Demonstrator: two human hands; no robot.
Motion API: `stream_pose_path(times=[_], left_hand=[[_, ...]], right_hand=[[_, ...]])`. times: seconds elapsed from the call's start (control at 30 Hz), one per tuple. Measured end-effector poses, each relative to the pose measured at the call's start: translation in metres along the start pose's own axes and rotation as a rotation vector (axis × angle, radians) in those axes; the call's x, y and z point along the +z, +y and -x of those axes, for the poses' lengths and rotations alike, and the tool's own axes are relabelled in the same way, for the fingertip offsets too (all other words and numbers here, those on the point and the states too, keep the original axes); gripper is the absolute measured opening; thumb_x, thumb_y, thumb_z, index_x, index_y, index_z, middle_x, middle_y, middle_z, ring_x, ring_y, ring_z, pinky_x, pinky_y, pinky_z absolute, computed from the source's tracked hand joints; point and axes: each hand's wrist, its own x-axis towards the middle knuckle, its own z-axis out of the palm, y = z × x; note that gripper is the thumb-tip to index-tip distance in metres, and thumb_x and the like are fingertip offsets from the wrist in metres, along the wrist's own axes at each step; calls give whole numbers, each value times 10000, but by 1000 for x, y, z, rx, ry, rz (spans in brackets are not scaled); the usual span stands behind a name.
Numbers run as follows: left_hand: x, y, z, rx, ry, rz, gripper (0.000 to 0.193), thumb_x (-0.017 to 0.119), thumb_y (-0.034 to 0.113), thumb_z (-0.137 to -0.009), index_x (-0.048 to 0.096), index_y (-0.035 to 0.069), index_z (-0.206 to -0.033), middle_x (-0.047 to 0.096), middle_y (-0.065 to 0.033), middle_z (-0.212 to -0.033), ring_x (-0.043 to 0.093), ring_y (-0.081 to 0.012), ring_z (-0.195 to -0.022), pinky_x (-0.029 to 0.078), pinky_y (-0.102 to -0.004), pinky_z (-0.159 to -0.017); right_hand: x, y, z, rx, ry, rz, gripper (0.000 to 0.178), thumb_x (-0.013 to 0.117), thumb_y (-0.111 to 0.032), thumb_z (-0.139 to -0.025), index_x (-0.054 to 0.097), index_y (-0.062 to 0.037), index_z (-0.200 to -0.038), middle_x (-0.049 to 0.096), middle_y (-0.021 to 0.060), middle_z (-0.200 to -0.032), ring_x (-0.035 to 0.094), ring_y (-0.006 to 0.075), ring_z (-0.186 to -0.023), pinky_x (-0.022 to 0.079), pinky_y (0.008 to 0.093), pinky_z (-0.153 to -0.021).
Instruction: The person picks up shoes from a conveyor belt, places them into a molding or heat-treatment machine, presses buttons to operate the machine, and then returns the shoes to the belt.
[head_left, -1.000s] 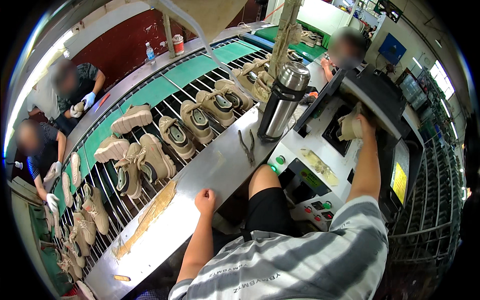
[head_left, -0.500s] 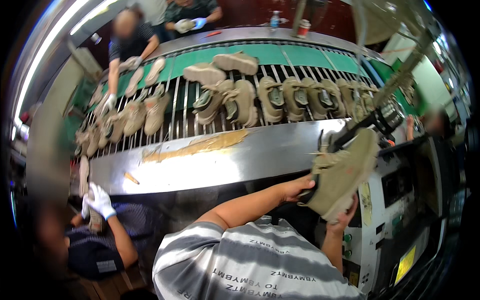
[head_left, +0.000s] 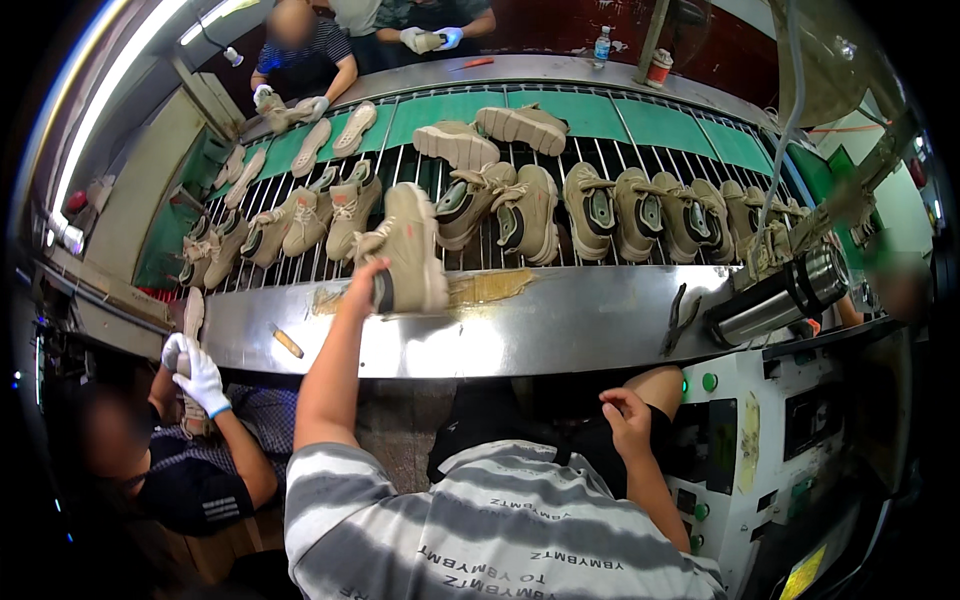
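Observation:
A beige lace-up shoe [head_left: 410, 245] with a pale sole is in my left hand [head_left: 368, 280], raised over the near metal edge of the conveyor. My fingers grip it at the heel end. Loosely curled over my right thigh, my right hand [head_left: 627, 415] has nothing in it. Just beyond the held shoe, more beige shoes [head_left: 537, 215] stand in a row on the conveyor rods. Two others lie on their sides [head_left: 455, 147] on the green belt.
A steel flask [head_left: 780, 297] and a dark hand tool [head_left: 681, 320] lie on the metal ledge [head_left: 590, 310] at right. Toward its left sits a small wooden-handled piece [head_left: 287, 341]. A gloved co-worker [head_left: 205, 380] is close on my left. Right of me stands a machine cabinet [head_left: 720, 440].
The shoe has gone from both hands at my right to my left hand alone over the ledge. My right hand has let go. Across the belt, a co-worker has drawn back with a shoe.

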Motion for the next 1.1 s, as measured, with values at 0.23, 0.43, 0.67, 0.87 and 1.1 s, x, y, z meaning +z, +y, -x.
stream_pose_path(times=[0.23,0.43,0.67,0.87,1.1], left_hand=[[14,71,-132,-36,331,-575,480,744,257,-658,616,-56,-999,649,-141,-911,659,-256,-775,541,-404,-671],[46,67,-226,169,426,-986,768,752,337,-641,514,-85,-1237,597,-256,-1157,597,-351,-1063,478,-415,-884],[119,67,-351,307,441,-419,904,738,438,-714,331,-4,-1389,482,-169,-1272,541,-285,-1003,445,-451,-834],[163,53,-417,-144,208,-356,1066,656,631,-721,135,134,-1508,90,-162,-1558,126,-390,-1414,169,-636,-1063],[105,57,-469,-176,225,-277,926,642,566,-715,325,60,-1423,354,-203,-1425,362,-372,-1298,299,-592,-1029]], right_hand=[[-28,26,-3,195,231,75,74,605,-7,-843,612,-13,-916,628,24,-855,573,86,-768,459,216,-733],[-29,40,-37,252,286,161,48,601,-11,-842,610,-20,-888,609,5,-816,559,73,-743,449,212,-706],[15,83,-128,82,150,432,66,658,-45,-771,646,-9,-825,633,91,-714,619,148,-631,485,268,-588],[35,102,-158,-6,243,715,60,669,-64,-730,661,-38,-783,595,83,-603,597,188,-531,481,277,-533],[38,111,-155,-169,222,638,33,657,-42,-734,644,-20,-754,579,75,-580,557,138,-489,443,246,-486]])
